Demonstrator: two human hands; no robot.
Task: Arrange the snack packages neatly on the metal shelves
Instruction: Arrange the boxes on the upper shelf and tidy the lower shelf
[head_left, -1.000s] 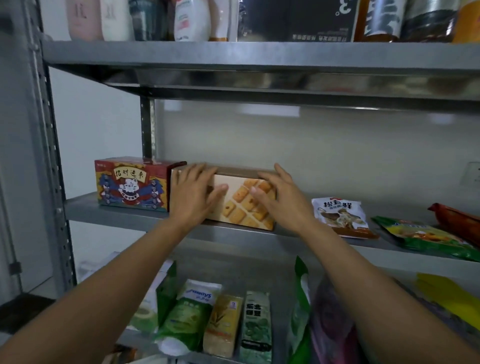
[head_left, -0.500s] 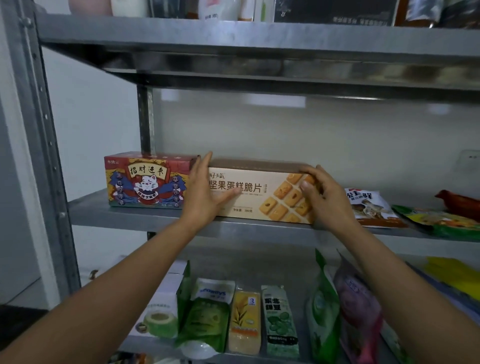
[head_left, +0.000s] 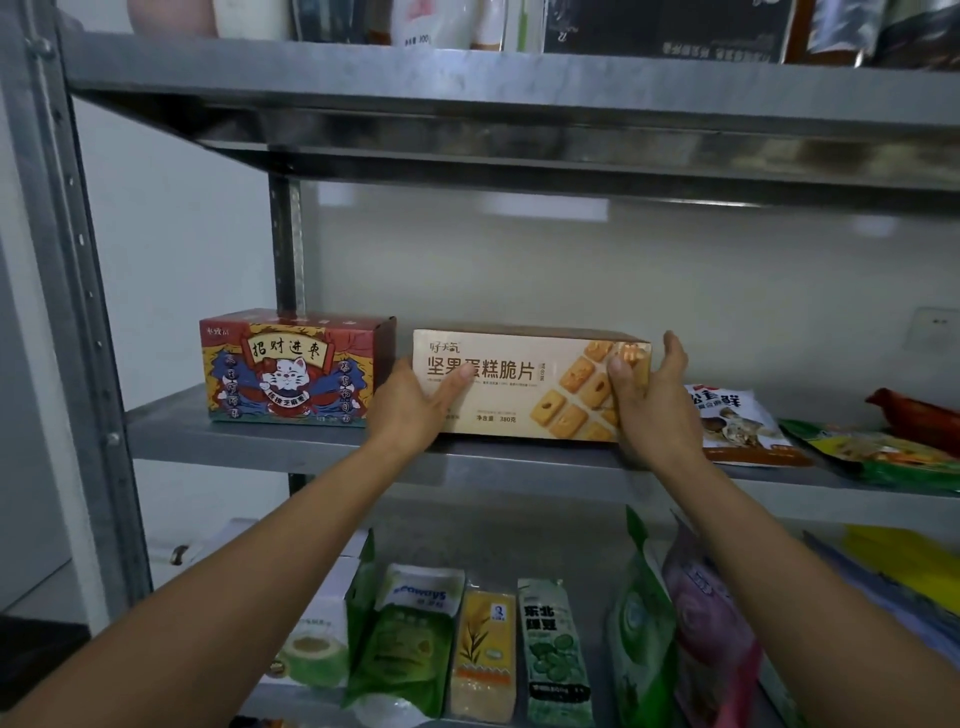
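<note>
- The biscuit box (head_left: 519, 387) stands lengthwise on the middle shelf (head_left: 249, 441), front face outward, just right of the red box (head_left: 291, 369) with a narrow gap between them.
- The left hand (head_left: 415, 408) grips the box's left end, thumb laid across the front, fingers hidden round the end.
- The right hand (head_left: 657, 405) grips the right end, thumb on the front, fingers curled round the end.
- A white snack bag (head_left: 737, 423) lies flat just right of the box.
- Packets (head_left: 483, 654) stand in a row on the shelf below.

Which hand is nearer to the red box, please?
Left. The left hand grips the biscuit box at the end beside the red box; the right hand holds the far end.
</note>
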